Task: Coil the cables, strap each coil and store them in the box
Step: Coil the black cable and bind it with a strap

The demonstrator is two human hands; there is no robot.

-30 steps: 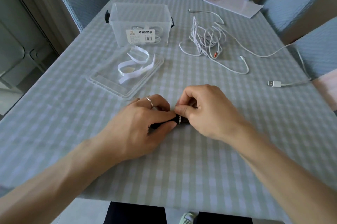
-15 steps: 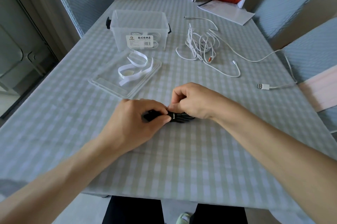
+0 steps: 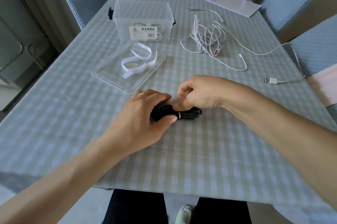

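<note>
The hands cover much of the black cable coil (image 3: 186,114) — its strap mostly hidden.

I see a matt checked cloth over the worktop (image 3: 200,160). At eleven o'clock the box (image 3: 142,21) is clear, smooth plastic with a paper label; its lid (image 3: 113,77) looks glossy. The black cable coil (image 3: 162,112) looks matt; the white cables (image 3: 207,39) at one o'clock look smooth.

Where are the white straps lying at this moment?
In the head view, the white straps lie on the clear lid, left of centre, just before the storage box.
</note>
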